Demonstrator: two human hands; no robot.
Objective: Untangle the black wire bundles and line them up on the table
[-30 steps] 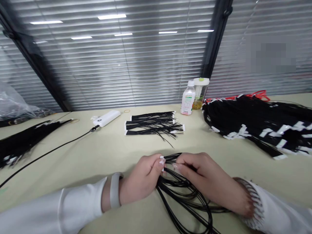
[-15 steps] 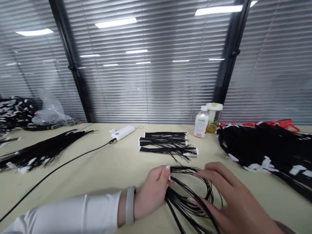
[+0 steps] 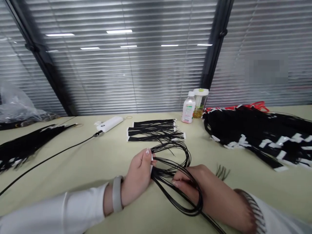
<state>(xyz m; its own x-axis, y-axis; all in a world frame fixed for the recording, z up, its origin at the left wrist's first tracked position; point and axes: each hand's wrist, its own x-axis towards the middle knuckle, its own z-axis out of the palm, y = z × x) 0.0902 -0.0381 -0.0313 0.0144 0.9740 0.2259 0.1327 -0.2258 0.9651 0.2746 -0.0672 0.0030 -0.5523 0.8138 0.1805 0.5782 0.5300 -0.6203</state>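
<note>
A looped bundle of thin black cables point(image 3: 170, 162) with white ends hangs between my two hands, just above the table. My left hand point(image 3: 140, 172) is closed on the white ends, thumb on top. Inside the loops, my right hand point(image 3: 202, 187) has its fingers curled around some of the cables, and thumb and fingertips meet near the middle of the coil. Loose cable tips point(image 3: 222, 172) stick out behind the right hand. Directly beyond the coil lie several short black cable bundles point(image 3: 153, 130) with white connectors, in rows.
A white power bank point(image 3: 111, 124) with a black cord point(image 3: 60, 151) lies at left, near a black cable bundle point(image 3: 29, 141). A bottle point(image 3: 188, 109) and a lidded jar point(image 3: 200, 102) stand at the back. Right of them is a large pile of black cables point(image 3: 248, 126).
My right hand has gone from spread fingers beside the coil to curled fingers within the loops. The view has shifted, and both hands sit further left in it.
</note>
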